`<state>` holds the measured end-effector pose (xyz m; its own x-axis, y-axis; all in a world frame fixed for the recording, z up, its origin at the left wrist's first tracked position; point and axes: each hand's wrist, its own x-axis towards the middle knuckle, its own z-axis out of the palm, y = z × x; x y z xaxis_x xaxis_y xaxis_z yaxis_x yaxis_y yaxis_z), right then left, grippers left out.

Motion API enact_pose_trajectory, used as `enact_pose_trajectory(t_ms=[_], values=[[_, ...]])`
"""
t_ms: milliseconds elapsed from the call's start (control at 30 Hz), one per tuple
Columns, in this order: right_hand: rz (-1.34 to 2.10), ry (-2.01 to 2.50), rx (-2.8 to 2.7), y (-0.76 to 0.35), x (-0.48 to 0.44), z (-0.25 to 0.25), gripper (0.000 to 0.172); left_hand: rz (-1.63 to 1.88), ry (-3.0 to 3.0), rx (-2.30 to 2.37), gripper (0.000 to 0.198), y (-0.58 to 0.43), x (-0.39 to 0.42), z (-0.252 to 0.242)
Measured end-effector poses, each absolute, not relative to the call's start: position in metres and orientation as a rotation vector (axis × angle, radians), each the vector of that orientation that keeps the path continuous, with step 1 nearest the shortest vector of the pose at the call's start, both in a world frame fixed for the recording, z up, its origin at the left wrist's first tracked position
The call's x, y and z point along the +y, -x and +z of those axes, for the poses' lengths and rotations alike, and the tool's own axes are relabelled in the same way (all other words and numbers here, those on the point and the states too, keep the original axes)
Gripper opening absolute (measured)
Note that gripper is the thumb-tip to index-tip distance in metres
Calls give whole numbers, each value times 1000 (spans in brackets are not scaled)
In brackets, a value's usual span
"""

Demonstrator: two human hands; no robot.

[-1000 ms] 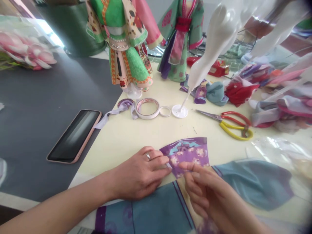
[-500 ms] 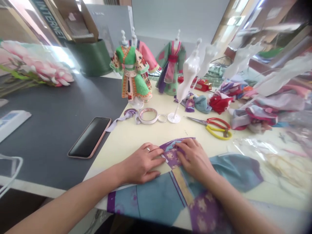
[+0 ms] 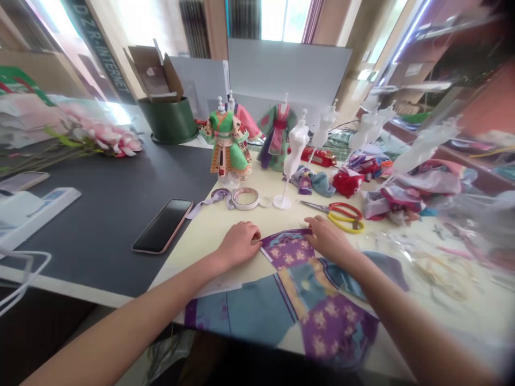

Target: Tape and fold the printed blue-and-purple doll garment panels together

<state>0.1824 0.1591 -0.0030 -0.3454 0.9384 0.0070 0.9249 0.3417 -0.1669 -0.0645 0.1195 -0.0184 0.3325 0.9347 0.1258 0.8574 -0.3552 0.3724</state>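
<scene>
A small blue doll garment (image 3: pixel 257 308) with purple flowered panels lies spread out flat near the table's front edge. My left hand (image 3: pixel 240 244) has its fingers curled and pinches the left corner of the upper purple panel (image 3: pixel 290 252). At the same panel's right corner, my right hand (image 3: pixel 328 238) pinches the edge between thumb and fingers. The panel's dark patterned border runs between both hands. A narrow white strip (image 3: pixel 266 254) shows along its left side. Scissors (image 3: pixel 341 215) with red and yellow handles lie just beyond my right hand.
Tape roll (image 3: pixel 245 199), phone (image 3: pixel 163 226) and a bare white doll form (image 3: pixel 295 147) stand or lie ahead. Dressed doll forms (image 3: pixel 225 139) are behind them. Fabric pieces (image 3: pixel 406 187) and clear plastic (image 3: pixel 394 244) are at right; a power strip (image 3: pixel 44 217) is far left.
My head view has tilted up. Both hands have moved apart, from lying over the purple panel to pinching its two upper corners, leaving more of its flowered cloth showing.
</scene>
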Motion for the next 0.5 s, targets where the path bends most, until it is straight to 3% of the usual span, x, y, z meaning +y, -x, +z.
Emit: enact_pose_trajectory(t_ms=[167,300,500], values=[[319,1738,-2452,-184,162,-7,43,364,-2327,1627,24,62,118,-16],[375,1706,-2410,-184,162,-9,40,384,-2318,1642,14,58,113,-15],[359,1663,-2312,-185,168,-11,37,358,-2282,1664,21,56,118,-10]])
